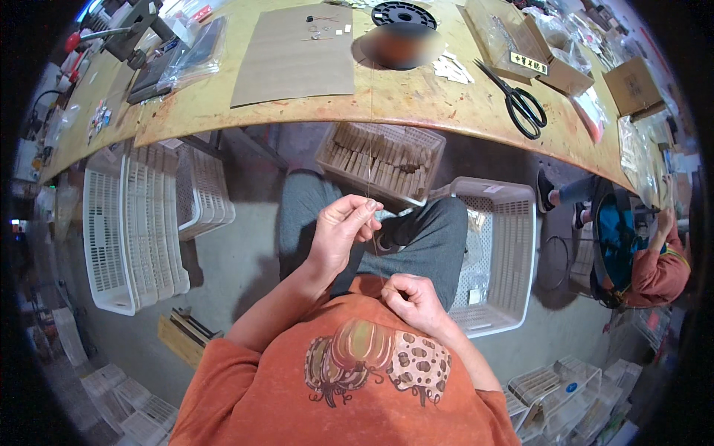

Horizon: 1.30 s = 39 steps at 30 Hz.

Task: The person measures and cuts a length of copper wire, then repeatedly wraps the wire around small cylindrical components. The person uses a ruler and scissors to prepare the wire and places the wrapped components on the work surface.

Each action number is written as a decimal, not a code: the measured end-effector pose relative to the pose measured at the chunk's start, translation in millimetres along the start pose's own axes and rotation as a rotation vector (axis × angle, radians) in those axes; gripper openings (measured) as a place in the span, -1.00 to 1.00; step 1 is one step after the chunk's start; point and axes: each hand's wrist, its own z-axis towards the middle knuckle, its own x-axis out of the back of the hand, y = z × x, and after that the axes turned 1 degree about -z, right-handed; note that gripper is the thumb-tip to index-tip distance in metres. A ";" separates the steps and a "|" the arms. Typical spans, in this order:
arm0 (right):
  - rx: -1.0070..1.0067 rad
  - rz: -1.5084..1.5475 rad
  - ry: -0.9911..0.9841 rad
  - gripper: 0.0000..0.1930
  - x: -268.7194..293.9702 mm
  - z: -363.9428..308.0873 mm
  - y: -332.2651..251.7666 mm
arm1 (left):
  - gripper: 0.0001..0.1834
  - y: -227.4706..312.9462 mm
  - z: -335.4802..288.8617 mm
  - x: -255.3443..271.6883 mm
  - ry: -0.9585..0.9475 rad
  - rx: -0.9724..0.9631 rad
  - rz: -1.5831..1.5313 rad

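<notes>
A thin strand [371, 97], wire or thread, comes off a black spool [405, 13] on the table. The reddish-brown winding [402, 47] beneath the spool's black rim is blurred. The strand hangs over the table's front edge to my lap. My left hand [346, 227] pinches it between thumb and fingertips above my knees. Lower and to the right, close to my shirt, my right hand [413, 299] is closed in a fist on the lower stretch of the strand. The strand's end is too fine to make out.
On the table [320, 111] lie a cardboard sheet [290, 59] with small parts, black scissors [520, 108] and white slips [452, 68]. A crate of tan bundles [379, 163] stands beneath the edge. A white crate [513, 253] is at my right, stacked crates [141, 230] left. Another person [658, 271] sits far right.
</notes>
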 end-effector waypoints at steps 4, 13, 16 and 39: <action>0.004 0.028 0.000 -0.91 -0.3 0.5 -0.1 | -0.82 4.5 0.1 -6.1 0.031 -0.065 0.103; -0.027 -0.042 -0.021 -0.91 -3.0 5.0 14.0 | -0.83 4.5 1.2 -5.1 0.056 -0.141 0.198; -0.016 -0.022 -0.079 -0.91 -0.8 12.9 17.5 | -0.85 2.9 3.9 -1.6 0.063 -0.207 0.250; -0.056 0.458 0.042 -0.87 35.6 128.6 -31.7 | -0.82 52.5 17.9 21.5 -0.301 0.020 0.316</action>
